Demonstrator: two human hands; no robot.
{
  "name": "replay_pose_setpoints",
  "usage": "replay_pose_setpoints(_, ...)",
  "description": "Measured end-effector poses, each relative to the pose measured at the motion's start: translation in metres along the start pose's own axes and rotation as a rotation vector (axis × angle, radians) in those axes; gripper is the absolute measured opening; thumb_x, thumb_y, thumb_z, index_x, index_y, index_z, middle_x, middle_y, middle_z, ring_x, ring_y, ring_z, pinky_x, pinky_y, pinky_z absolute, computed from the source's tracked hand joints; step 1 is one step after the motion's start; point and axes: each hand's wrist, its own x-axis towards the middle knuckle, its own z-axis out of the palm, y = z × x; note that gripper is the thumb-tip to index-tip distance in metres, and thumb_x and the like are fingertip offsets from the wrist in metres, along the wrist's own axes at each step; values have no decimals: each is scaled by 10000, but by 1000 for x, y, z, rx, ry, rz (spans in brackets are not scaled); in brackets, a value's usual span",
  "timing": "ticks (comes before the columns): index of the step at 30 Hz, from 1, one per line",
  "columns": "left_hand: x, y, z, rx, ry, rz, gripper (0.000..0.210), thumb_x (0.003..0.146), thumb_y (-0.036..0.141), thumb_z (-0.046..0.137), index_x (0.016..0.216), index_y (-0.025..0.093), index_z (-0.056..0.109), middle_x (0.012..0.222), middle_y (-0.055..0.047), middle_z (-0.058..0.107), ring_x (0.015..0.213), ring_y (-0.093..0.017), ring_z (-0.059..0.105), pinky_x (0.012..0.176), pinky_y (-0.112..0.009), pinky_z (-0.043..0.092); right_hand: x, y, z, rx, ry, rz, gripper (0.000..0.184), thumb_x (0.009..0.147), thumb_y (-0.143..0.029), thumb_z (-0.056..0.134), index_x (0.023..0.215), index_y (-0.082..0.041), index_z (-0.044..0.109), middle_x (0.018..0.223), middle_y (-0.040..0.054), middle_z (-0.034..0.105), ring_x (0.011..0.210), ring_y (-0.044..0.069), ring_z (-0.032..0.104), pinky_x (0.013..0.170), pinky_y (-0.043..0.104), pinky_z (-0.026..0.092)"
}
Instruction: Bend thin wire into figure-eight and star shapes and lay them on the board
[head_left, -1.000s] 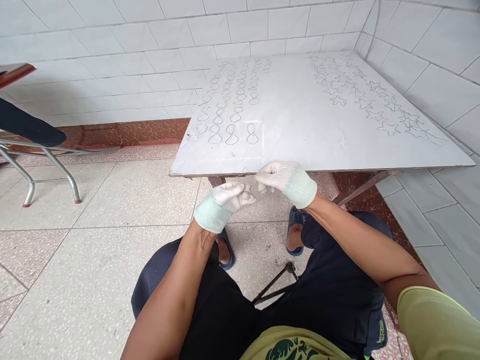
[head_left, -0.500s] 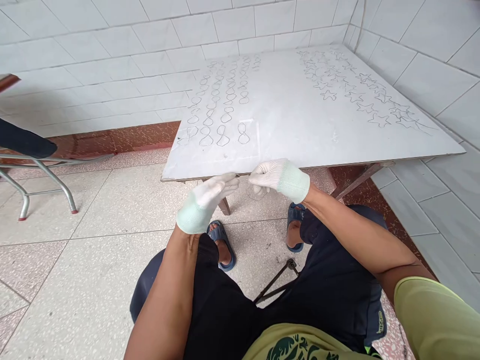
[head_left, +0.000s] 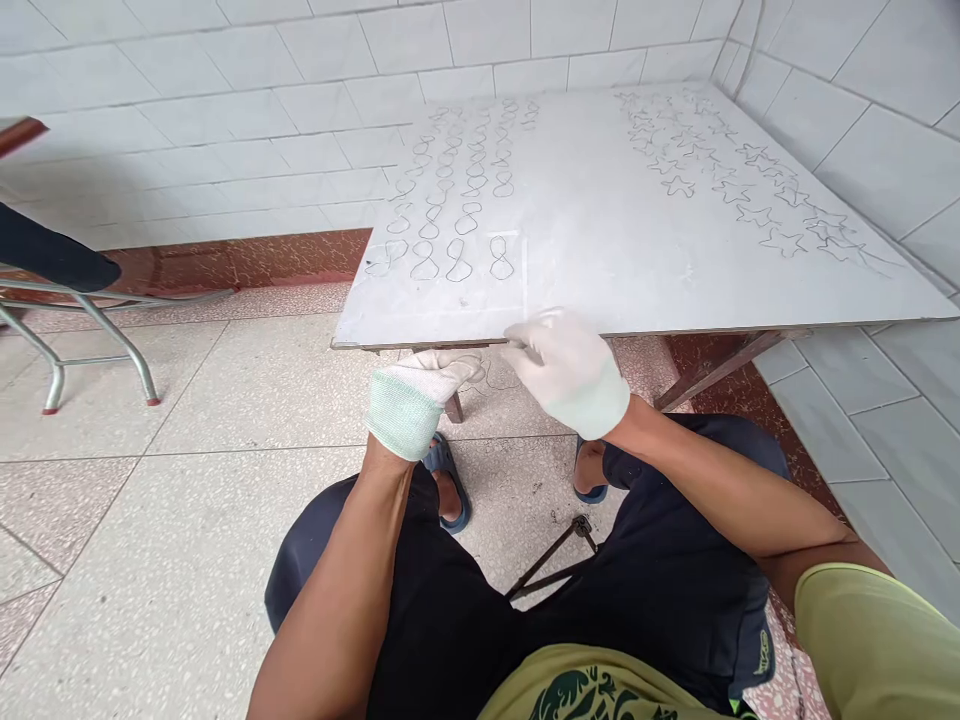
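Observation:
White gloves with pale green cuffs cover both of my hands. My left hand is closed in a pinch just below the board's front edge, with a thin bent wire coming out past its fingertips. Faint curves of this wire hang between the hands against the floor. My right hand is close by on the right, over the board's edge, fingers bent and smeared by motion; whether it grips the wire cannot be made out. A figure-eight wire shape lies on the white board beyond the hands.
Rows of figure-eight wire shapes lie on the board's left side, and star-shaped wires on its right. Tiled walls stand behind and to the right. A metal-legged stool is at left; a dark metal leg shows between my knees.
My right hand has turned over, back now upward, and shifted slightly right. My left hand's straighter fingers have curled into a pinch. The view has shifted a little.

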Motion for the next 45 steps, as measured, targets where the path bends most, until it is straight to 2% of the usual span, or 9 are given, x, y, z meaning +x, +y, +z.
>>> replay_pose_setpoints(3,2,-1,-4,-79,-5,15,218,813,381,796,743,176,823,648,-45,752,719,-216,728,807,-334,587,-4,-6,1,-183,-7,-282,350,1101,-310,499,983,-141,783,851,92,750,825,246,648,795,399,395)
replay_pose_setpoints(7,6,-3,-4,-203,-96,-39,283,745,439,842,729,160,798,732,-76,784,694,-224,716,646,-320,564,0,-7,15,-273,-80,-345,300,1086,-349,573,1039,-120,761,965,116,779,938,270,679,926,418,422)
replay_pose_setpoints(10,7,-6,-2,-256,-82,-71,293,685,420,902,707,156,778,742,-71,781,661,-192,685,632,-303,562,3,-1,25,-308,-152,-397,275,1082,-259,557,965,-137,774,900,86,774,903,244,678,1070,430,388)
replay_pose_setpoints(15,10,-10,-3,-206,-170,-79,308,709,429,909,739,152,778,735,-94,775,695,-228,709,630,-326,573,-1,6,33,-338,-166,-434,313,1056,-137,514,893,-162,780,749,36,725,751,218,630,1127,435,346)
replay_pose_setpoints(26,9,-10,-8,-114,-269,-49,288,752,425,828,644,171,745,698,-63,746,610,-179,652,534,-282,523,-6,1,38,-363,-70,-487,470,1103,-216,411,789,-172,757,630,20,647,639,195,533,1053,446,387)
replay_pose_setpoints(33,8,-10,-15,-76,-363,-150,241,667,392,883,652,179,772,646,-51,729,592,-155,620,509,-260,450,-9,2,38,-319,-264,-535,331,1042,-225,495,900,-154,785,659,41,661,715,228,588,958,485,421)
replay_pose_setpoints(38,6,-8,-16,-91,-375,-207,294,656,435,904,635,176,766,626,-75,722,548,-152,590,489,-268,401,-8,5,34,-330,-301,-523,312,1031,-233,511,911,-197,797,669,45,691,743,251,601,991,485,412)
replay_pose_setpoints(42,7,-8,-18,-140,-315,-184,336,679,469,911,635,180,745,655,-85,734,542,-165,604,485,-285,436,1,10,26,-345,-244,-508,383,1081,-263,468,887,-162,784,697,60,704,695,229,597,980,456,419)
replay_pose_setpoints(45,8,-9,-19,-149,-314,-182,368,660,486,939,646,179,736,648,-78,725,530,-161,595,486,-289,454,5,15,22,-368,-178,-542,326,1082,-276,502,989,-142,784,723,57,712,673,219,593,998,431,421)
